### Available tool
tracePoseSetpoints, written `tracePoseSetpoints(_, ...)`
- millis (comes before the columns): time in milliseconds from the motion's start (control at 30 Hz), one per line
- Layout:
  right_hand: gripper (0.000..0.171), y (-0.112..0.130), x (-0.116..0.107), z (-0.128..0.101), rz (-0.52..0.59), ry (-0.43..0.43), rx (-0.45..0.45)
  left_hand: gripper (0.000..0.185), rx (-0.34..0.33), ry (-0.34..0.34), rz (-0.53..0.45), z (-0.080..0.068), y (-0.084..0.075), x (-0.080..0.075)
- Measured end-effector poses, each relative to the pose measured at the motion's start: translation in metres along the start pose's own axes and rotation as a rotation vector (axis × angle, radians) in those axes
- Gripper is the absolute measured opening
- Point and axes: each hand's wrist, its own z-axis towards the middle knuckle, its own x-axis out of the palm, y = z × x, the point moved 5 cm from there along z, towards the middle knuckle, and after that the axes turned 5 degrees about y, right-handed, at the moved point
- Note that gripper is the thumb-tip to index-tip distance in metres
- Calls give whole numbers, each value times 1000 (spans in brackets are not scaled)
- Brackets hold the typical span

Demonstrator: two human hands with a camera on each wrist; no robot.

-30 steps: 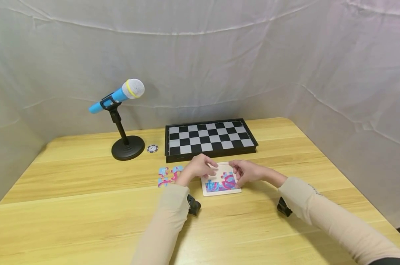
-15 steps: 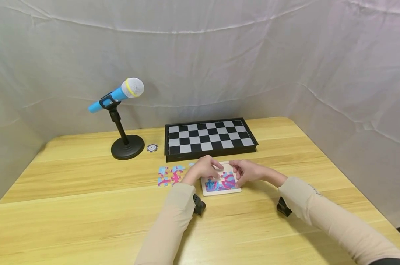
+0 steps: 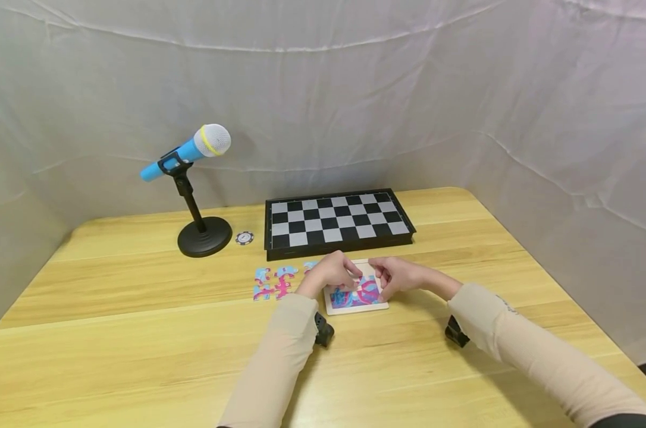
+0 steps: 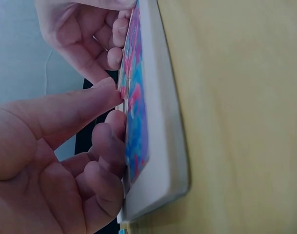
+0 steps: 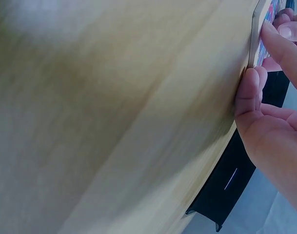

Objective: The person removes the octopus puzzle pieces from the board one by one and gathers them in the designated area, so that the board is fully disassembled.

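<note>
A white puzzle tray [image 3: 356, 308] with a pink and blue picture lies on the wooden table [image 3: 141, 333] in front of the chessboard. My left hand [image 3: 331, 272] hovers over its left part. In the left wrist view its thumb and curled fingers [image 4: 109, 139] pinch a puzzle piece [image 4: 123, 87] against the tray [image 4: 160, 122]. My right hand [image 3: 394, 276] grips the tray's right side, with the thumb against the tray's edge [image 5: 254, 44] and the fingers [image 5: 280, 46] over the top. Both hands hide the tray's far part.
Loose pink and blue puzzle pieces [image 3: 273, 282] lie left of the tray. Behind stand a closed black-and-white chessboard [image 3: 339, 223], a poker chip [image 3: 244, 238] and a blue microphone [image 3: 186, 154] on a black stand [image 3: 204, 236]. White cloth walls surround the table.
My left hand has moved right from the loose pieces onto the tray, uncovering more of those pieces. The right hand has stayed at the tray's right side.
</note>
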Motion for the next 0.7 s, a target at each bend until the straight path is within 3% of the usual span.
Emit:
tracePoseSetpoints(500,38,2,0,-2,7,3,4,15,-21,-13,-46,1,0,1)
tracePoseSetpoints(600,45,3,0,-3,7,-2,3,13,-27,-32,-42,2,0,0)
tracePoseSetpoints(700,62,2,0,-4,11,-8,7,11,-26,-47,-33,1,-1,0)
